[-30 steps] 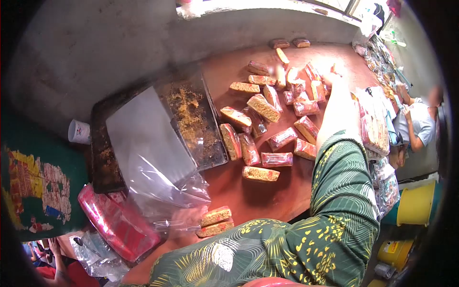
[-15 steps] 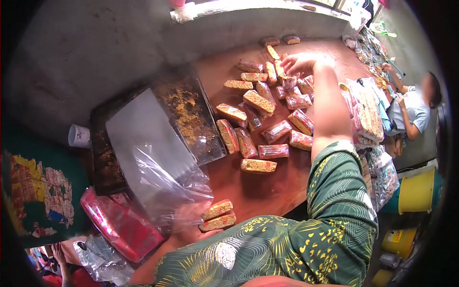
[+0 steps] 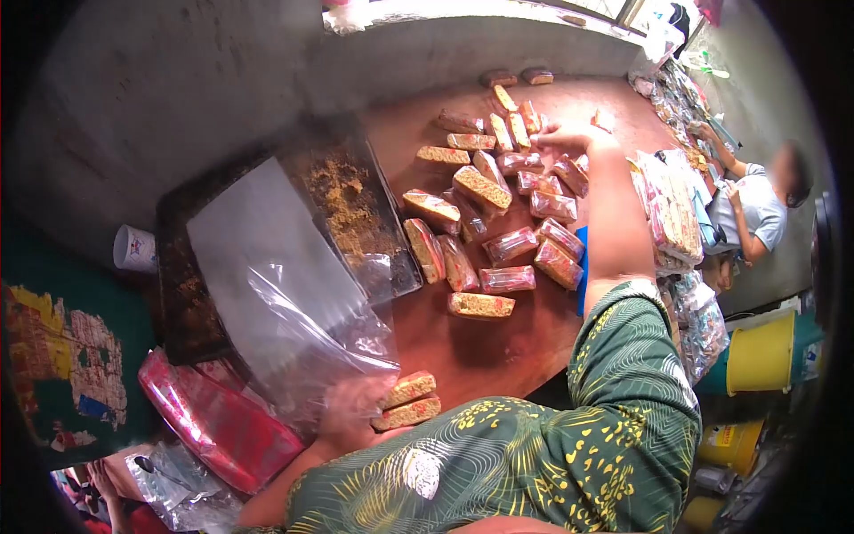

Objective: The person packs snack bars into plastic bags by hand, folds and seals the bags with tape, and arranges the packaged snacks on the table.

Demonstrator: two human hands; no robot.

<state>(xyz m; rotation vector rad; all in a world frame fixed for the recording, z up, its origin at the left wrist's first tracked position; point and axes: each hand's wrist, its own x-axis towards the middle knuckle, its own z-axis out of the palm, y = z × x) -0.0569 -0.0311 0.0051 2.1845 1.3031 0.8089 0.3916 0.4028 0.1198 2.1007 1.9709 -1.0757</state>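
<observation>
My left hand (image 3: 349, 411), somewhat blurred, closes around two wrapped snack bars (image 3: 411, 400) near my body, fingers passing under them. A large clear plastic bag (image 3: 294, 267) spreads from this hand across a dark baking tray (image 3: 378, 214); its mouth lies by the fingers. At the far side of the table, my right hand (image 3: 567, 135) stretches its fingers toward an upright wrapped bar (image 3: 519, 131), fingertips beside or touching it. Several more wrapped bars, such as this one (image 3: 481, 305), lie scattered between my hands.
Stacked packs of bars (image 3: 674, 209) stand at the right table edge. A white cup (image 3: 135, 248) is beside the tray, with a red plastic package (image 3: 213, 418) below. Another person (image 3: 756, 209) works at the right. Yellow buckets (image 3: 761, 356) stand beyond.
My right hand has shifted slightly and its fingers now point left among the far bars; some bars near it have moved. A blue item shows beside my right forearm. My left hand stays with the two bars.
</observation>
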